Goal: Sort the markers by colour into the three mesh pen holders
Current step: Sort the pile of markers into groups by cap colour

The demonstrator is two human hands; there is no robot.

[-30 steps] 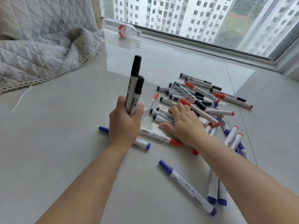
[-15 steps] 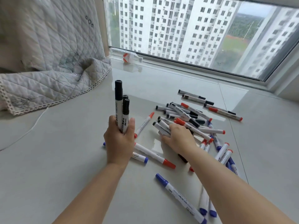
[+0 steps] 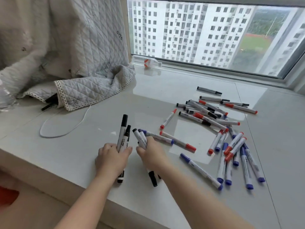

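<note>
A single head-worn camera looked forward and steeply down over the pale ledge (image 3: pixel 99 156), close to the hands at lower centre of the frame. The window (image 3: pixel 206 33) crossed the upper right; a quilted cloth (image 3: pixel 74 52) filled the upper left.

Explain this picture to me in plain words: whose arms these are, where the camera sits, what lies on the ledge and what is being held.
No machine here: a person wears a camera on the head, looking down at their own bare arms. The left hand grips a bundle of black-capped markers upright. The right hand grips a few more black-capped markers. On the pale window ledge lies a loose pile of markers with red, blue and black caps, a white cable and a quilted cloth. No mesh holders are in view.
</note>
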